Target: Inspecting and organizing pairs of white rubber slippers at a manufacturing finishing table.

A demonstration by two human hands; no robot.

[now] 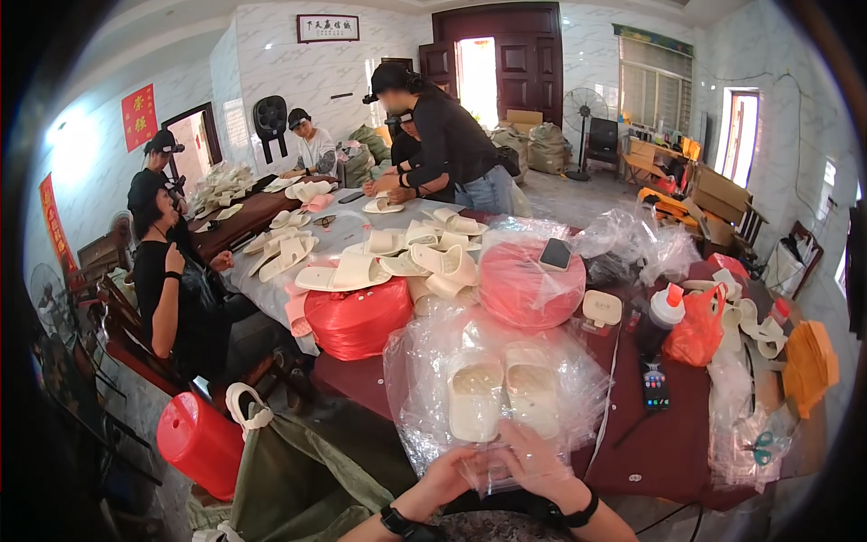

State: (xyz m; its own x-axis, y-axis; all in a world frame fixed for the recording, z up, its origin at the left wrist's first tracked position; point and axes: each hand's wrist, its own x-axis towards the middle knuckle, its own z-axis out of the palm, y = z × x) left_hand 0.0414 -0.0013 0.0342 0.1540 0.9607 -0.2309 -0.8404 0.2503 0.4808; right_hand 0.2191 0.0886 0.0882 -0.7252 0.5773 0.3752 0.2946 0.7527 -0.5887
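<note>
A pair of cream slide slippers (475,397) lies side by side in a clear plastic bag (417,379) at the table's near edge, heels toward me. My left hand (454,471) pinches the gathered near end of the bag just below the left slipper. Beside it, my right hand (535,462) has its fingers on the same plastic, close under the right slipper's heel; the film partly veils its fingertips. Both wrists wear dark bands. Behind the bag sit a red roll of plastic twine (359,321) and a pinkish-red one (531,287) under loose film.
Loose cream slippers (343,273) pile up mid-table. To the right are a phone (656,387), a dark bottle (664,316), a red bag (695,330) and scissors (764,446). A green sack (298,479) and red bucket (194,443) stand left. Several people work around the table.
</note>
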